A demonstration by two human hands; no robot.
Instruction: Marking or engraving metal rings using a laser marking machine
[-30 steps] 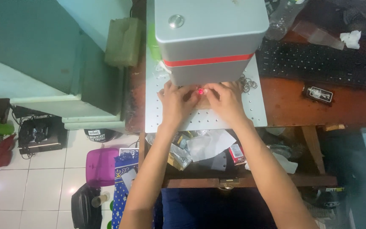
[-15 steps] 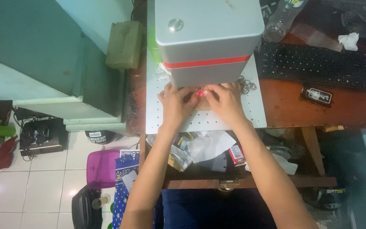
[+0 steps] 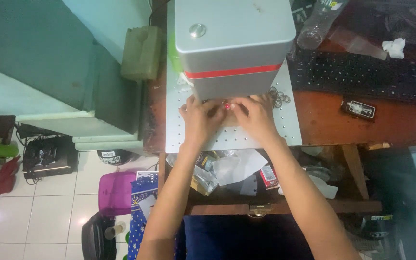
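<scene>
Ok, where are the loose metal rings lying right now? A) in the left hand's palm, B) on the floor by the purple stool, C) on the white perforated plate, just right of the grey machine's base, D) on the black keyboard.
C: the small pile of metal rings sits on the white perforated plate, right of the grey machine and just beyond the right hand.

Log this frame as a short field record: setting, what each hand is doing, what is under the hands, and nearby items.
setting: wooden desk, seen from above
machine: grey box head with a red band over a perforated white plate
left hand: on the plate beneath the machine head, fingers at a small red-lit spot
right hand: beside it, fingertips at the same spot
held item: too hidden to tell
nearby: metal rings, black keyboard, small black device
</scene>
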